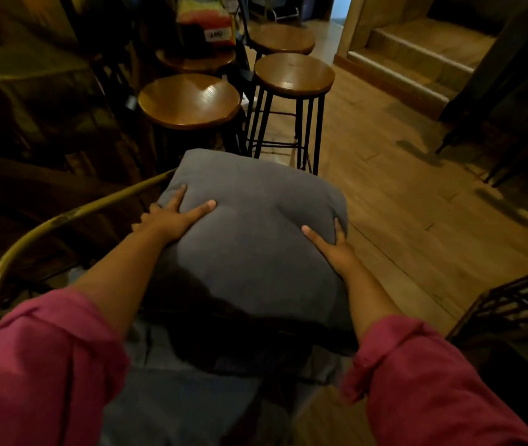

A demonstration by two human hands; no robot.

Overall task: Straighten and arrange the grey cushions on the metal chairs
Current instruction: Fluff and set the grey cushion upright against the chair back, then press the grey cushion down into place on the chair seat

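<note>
Dim room, wood plank floor (401,194), round wooden stools (294,74) bunched at the far side, steps (417,59) far right. You're over a metal chair, its brass-coloured curved rail (72,217) running along the left from near to far. Grey cushion (256,226) sits on that chair, puffed up and slightly skewed, far corner pointing toward the stools; more grey fabric (172,394) shows near and below it, can't tell if that's a second cushion or the seat pad. Your left hand (169,215) is flat on the cushion's left side, fingers spread wide, thumb wrapped toward the edge by the rail. Your right hand (333,244) is pressed on the right side, fingers splayed, a few curled over the edge. Both are open-palmed and pushing rather than pinching, holding nothing but the cushion between them. Step in hand looks like squaring and settling it. To do it well: keep even pressure from both sides so it doesn't twist, turn it until its edges run parallel to the rail, then pat the middle hump flat. Right edge seems to overhang the seat, so nudge it left toward the rail. Watch it doesn't slide off the far side toward the stools.
</note>
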